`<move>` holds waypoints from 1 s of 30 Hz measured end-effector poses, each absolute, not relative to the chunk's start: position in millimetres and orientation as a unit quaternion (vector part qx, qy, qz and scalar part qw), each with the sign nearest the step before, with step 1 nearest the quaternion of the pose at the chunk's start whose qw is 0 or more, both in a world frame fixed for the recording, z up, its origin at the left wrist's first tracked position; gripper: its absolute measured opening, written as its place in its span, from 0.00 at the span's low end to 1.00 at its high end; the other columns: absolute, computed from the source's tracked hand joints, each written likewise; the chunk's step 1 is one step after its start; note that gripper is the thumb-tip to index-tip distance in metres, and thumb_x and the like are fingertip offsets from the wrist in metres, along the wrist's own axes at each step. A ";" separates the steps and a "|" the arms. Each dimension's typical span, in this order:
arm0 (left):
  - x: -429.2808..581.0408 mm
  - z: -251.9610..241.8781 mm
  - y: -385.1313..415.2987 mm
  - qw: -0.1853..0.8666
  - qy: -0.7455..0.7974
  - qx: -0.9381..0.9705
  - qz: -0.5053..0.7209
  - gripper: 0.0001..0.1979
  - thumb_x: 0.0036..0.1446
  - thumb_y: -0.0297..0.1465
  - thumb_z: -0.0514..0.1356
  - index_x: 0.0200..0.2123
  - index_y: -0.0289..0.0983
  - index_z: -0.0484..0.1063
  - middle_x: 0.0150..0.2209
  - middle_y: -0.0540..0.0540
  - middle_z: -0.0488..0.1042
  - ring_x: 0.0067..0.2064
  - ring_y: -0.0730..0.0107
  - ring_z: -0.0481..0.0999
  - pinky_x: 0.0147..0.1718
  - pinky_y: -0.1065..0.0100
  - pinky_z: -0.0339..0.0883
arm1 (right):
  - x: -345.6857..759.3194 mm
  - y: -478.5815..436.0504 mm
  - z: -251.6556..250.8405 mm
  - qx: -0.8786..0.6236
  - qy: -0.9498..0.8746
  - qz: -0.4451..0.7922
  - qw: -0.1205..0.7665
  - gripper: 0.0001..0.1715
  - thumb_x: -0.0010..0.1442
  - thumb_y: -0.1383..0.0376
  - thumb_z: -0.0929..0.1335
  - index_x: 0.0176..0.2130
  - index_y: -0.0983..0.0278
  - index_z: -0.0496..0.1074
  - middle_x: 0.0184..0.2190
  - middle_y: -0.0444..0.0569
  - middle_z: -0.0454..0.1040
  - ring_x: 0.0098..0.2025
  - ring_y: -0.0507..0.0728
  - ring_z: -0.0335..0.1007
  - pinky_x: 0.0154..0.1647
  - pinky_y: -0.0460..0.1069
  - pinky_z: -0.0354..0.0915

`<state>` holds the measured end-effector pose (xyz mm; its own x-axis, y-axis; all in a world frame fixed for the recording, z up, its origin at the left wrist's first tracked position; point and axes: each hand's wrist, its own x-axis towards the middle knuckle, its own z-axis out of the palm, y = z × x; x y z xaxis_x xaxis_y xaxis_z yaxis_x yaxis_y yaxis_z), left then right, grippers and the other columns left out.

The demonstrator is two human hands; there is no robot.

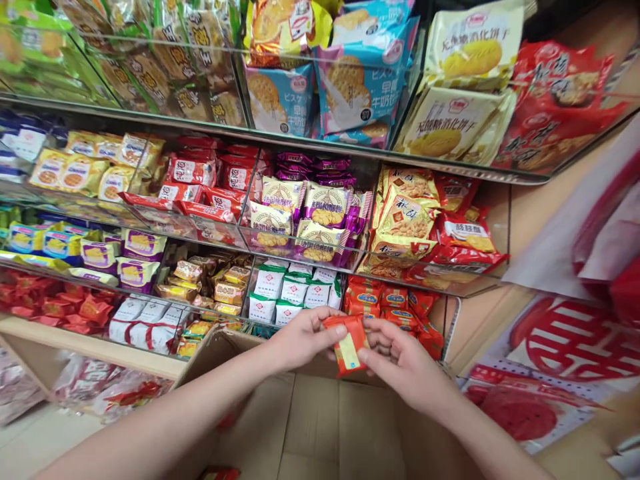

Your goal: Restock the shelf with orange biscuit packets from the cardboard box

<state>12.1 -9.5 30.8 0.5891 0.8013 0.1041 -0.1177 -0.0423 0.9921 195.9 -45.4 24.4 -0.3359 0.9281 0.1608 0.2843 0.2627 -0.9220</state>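
Both of my hands grip one small red snack packet (347, 345) with a pale yellow panel facing up. My left hand (314, 335) pinches its left side, thumb on top. On the right side, my right hand (393, 353) has its thumb near the lower corner and its fingers curled behind. The packet hangs above an open cardboard box (315, 420). Just behind my hands, similar red-orange packets (397, 298) fill the lowest right shelf compartment. White-and-green packets (294, 291) sit in the compartment to their left.
Tiered shelves with clear dividers hold biscuit packs, including blue packs (355, 87) above and cream-and-purple packs (320, 240) in the middle. Red decorations (575, 340) hang at the right. Clear bags (107, 383) lie under the shelf at the left.
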 end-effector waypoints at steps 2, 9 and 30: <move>7.1 29.9 7.2 0.628 0.284 0.627 0.364 0.19 0.47 0.43 0.60 0.34 0.32 0.68 0.25 0.48 0.71 0.26 0.75 0.71 0.26 0.72 0.66 | 192.8 -27.7 26.1 -0.442 -0.698 0.397 0.401 0.19 0.54 0.60 0.65 0.45 0.65 0.62 0.34 0.50 0.72 0.35 0.54 0.69 0.37 0.50 0.66; -5.7 10.5 17.4 0.690 0.300 0.549 0.364 0.21 0.52 0.46 0.54 0.42 0.37 0.63 0.33 0.45 0.73 0.27 0.71 0.76 0.20 0.76 0.62 | 190.3 -10.1 0.8 -0.487 -0.699 0.226 0.472 0.17 0.54 0.59 0.65 0.43 0.64 0.67 0.39 0.54 0.72 0.38 0.57 0.69 0.37 0.51 0.67; -13.3 7.0 3.7 0.716 0.268 0.557 0.325 0.22 0.42 0.22 0.63 0.43 0.36 0.65 0.49 0.43 0.65 0.43 0.68 0.69 0.38 0.68 0.63 | 176.1 -45.1 -12.7 -0.474 -0.808 0.069 0.343 0.14 0.54 0.70 0.63 0.42 0.61 0.62 0.48 0.54 0.65 0.51 0.58 0.62 0.48 0.55 0.64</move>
<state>-13.3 3.7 7.0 0.6460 0.7630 -0.0223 -0.1671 0.1698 0.9712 176.1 -45.1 -12.7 -0.3159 0.8137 0.4880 0.7188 0.5409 -0.4367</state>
